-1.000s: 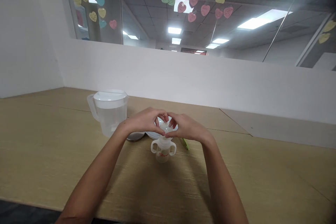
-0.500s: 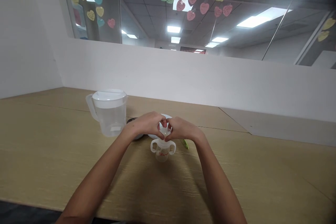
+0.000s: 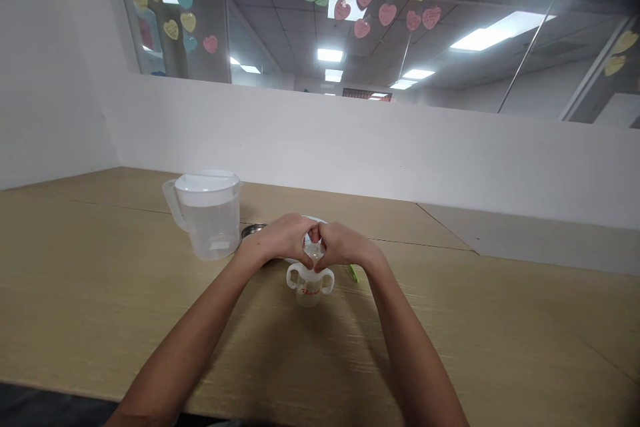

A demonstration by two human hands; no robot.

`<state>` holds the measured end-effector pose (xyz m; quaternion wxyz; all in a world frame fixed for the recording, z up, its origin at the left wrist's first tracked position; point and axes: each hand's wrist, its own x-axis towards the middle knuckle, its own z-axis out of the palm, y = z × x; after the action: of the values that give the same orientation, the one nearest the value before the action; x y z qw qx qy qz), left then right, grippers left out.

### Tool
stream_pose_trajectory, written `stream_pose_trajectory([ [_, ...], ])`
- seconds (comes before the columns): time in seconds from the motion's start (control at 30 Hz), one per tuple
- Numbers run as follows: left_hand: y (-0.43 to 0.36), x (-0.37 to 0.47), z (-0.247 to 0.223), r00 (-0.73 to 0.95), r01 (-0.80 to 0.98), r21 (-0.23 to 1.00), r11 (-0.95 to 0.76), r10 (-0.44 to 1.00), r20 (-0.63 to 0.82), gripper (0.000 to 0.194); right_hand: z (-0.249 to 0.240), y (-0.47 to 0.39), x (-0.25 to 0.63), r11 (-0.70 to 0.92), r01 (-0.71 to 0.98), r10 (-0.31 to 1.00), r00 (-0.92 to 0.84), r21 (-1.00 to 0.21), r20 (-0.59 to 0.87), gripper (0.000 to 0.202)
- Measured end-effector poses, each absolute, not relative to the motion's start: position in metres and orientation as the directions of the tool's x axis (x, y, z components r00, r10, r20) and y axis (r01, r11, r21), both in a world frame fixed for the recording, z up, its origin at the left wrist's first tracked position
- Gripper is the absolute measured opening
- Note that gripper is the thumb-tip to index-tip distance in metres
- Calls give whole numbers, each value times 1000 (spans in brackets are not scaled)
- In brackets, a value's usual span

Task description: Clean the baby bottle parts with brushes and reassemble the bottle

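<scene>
A small clear bottle (image 3: 309, 292) with two white side handles and red lettering stands upright on the table. My left hand (image 3: 290, 239) and my right hand (image 3: 343, 245) curve around its clear top from both sides, thumbs at the front near the collar and fingertips meeting behind. Both hands are closed on the bottle's top. Behind the hands lies a white plate (image 3: 315, 219), mostly covered by them. Part of a round metal dish (image 3: 251, 230) shows beside my left wrist. A green utensil (image 3: 354, 273) sticks out below my right hand.
On the wooden table (image 3: 480, 333), a clear lidded pitcher (image 3: 213, 223) stands to the left with its handle pointing left. A white wall (image 3: 350, 140) rises behind the table, with a window above it bearing heart-shaped notes.
Both hands stay around the bottle's top, with the thumbs slightly lower and closer together. The bottle has hardly moved.
</scene>
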<state>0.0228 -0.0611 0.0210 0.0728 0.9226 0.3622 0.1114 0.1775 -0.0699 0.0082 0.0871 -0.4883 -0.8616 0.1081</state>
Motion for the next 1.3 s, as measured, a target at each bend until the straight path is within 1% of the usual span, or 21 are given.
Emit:
stream_pose_trajectory([
  [0.13,-57,22,20,728,628,244,-739,669,151,40,8,-69,178,495,821,862,-506,-285,39,42],
  [0.3,-53,22,19,718,641,249,-726,682,139,42,8,-69,177,496,820,862,-504,-285,49,41],
  [0.5,-47,21,18,713,640,315,-701,695,96,42,11,-70,177,506,802,852,-522,-318,39,39],
  [0.73,-49,21,15,708,659,284,-696,702,79,38,9,-70,178,492,810,859,-512,-319,23,36],
  [0.83,-52,18,15,704,665,278,-693,706,76,38,8,-73,180,441,841,877,-477,-314,-47,40],
  [0.93,-57,11,20,695,682,288,-673,719,34,44,11,-77,184,377,877,894,-428,-298,-130,52],
  [1.0,-59,2,24,678,703,297,-647,735,-3,48,15,-80,187,375,875,900,-423,-307,-106,61],
  [1.07,-60,-8,29,646,731,301,-612,763,-19,48,19,-83,191,391,861,900,-431,-325,-60,64],
  [1.17,-57,-22,33,601,763,317,-564,799,-26,46,24,-86,199,395,851,903,-429,-346,-26,64],
  [1.3,-50,-27,31,595,767,346,-540,801,-67,45,24,-86,205,395,850,910,-415,-350,18,59],
])
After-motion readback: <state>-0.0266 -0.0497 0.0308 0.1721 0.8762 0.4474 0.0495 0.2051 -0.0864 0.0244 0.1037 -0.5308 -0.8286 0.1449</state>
